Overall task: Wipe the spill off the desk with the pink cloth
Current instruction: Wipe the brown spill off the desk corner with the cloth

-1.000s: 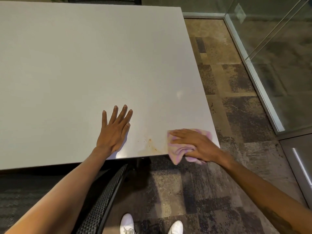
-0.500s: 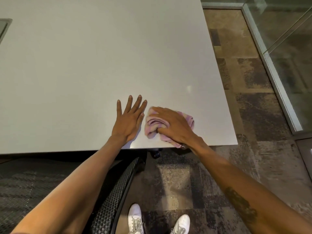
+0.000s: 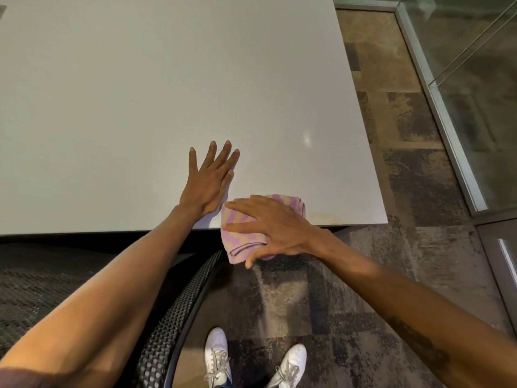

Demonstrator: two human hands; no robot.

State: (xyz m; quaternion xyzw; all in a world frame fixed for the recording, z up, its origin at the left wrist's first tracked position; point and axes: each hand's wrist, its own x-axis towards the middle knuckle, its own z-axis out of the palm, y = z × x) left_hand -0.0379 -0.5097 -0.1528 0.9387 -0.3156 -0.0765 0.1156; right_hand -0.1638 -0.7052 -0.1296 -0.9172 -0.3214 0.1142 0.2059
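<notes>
our right hand [image 3: 275, 229] presses the pink cloth [image 3: 246, 233] flat under spread fingers at the table [image 3: 167, 79] near edge, half overhanging. a faint spill smear [image 3: 327, 217] lies just right of it. our left hand [image 3: 208, 182] rests open, empty.

Bare forearms, tattoo [image 3: 425, 343] on the right; white laced sneakers [image 3: 216, 357].
</notes>
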